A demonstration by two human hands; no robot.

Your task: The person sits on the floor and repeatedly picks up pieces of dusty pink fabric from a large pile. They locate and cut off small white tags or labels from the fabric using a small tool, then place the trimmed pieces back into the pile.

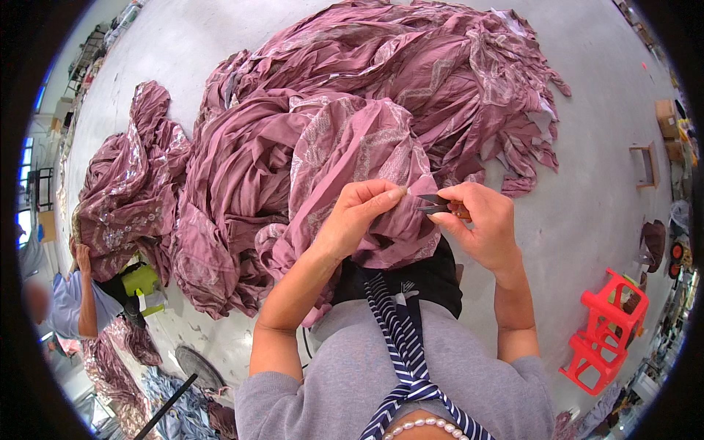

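A big heap of mauve fabric (249, 161) with pale patterned bands spreads over the floor and up across my lap. My left hand (359, 209) pinches an edge of this fabric between thumb and fingertips. Close to its right, my right hand (477, 220) is closed around small thread snips (434, 204) with dark blades and an orange-brown handle. The blades point left toward the pinched edge, their tips a little apart. Whether they touch the cloth or a thread, I cannot tell.
Another person (81, 297) sits at the left edge, a hand on the same heap. Red plastic stools (609, 323) stand at the right, beyond them a small wooden stool (645, 165) and cardboard boxes (667, 121). A fan-like round grille (199, 367) and blue cloth (172, 403) lie lower left.
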